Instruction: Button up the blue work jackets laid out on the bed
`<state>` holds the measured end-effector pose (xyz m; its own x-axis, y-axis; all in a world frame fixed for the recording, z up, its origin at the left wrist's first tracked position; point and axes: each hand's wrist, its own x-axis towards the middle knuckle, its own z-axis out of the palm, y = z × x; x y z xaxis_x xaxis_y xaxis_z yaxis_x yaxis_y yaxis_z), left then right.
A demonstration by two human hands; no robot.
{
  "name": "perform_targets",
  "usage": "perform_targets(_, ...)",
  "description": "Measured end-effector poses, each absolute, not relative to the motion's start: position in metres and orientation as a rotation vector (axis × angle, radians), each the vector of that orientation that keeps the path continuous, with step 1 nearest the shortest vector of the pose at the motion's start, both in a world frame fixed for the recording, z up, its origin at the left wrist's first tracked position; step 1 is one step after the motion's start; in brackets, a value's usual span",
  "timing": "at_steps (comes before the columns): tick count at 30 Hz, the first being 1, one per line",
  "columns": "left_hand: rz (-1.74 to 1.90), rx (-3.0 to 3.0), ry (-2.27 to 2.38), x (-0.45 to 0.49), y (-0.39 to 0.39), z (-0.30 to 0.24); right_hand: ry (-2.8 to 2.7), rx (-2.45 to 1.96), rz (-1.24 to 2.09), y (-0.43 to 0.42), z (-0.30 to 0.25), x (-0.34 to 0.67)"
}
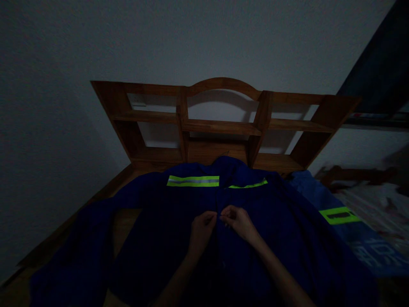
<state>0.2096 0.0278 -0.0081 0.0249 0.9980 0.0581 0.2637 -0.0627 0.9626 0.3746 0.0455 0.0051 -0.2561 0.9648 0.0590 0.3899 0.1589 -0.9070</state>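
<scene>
A dark blue work jacket (255, 247) with yellow-green reflective strips lies spread out in front of me, its collar towards the back. At the middle of its front opening, my left hand (203, 228) pinches the fabric edge with closed fingers. Just to the right, my right hand (236, 219) is closed in a pinch at the other side of the same opening. The fingertips of both hands are close together over the front seam. Whatever small part lies between them is too dark to make out.
Behind the jacket a wooden shelf unit (220, 127) with open compartments stands against the pale wall (159, 38). A wooden surface (124, 226) shows under the left sleeve. At the right lie a lighter blue cloth with white characters (373, 251) and pale patterned bedding (377, 204).
</scene>
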Motion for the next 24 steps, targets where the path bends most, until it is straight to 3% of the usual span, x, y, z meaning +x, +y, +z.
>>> perform_targets(8, 1.170, 1.463, 1.352, 0.212, 0.027, -0.007, -1.875, -1.250, 0.796, 0.036, 0.006, 0.373)
perform_targets(24, 1.199, 1.495, 1.304, 0.211, 0.033, -0.022, -1.864, -1.197, 0.829, 0.035, 0.002, 0.376)
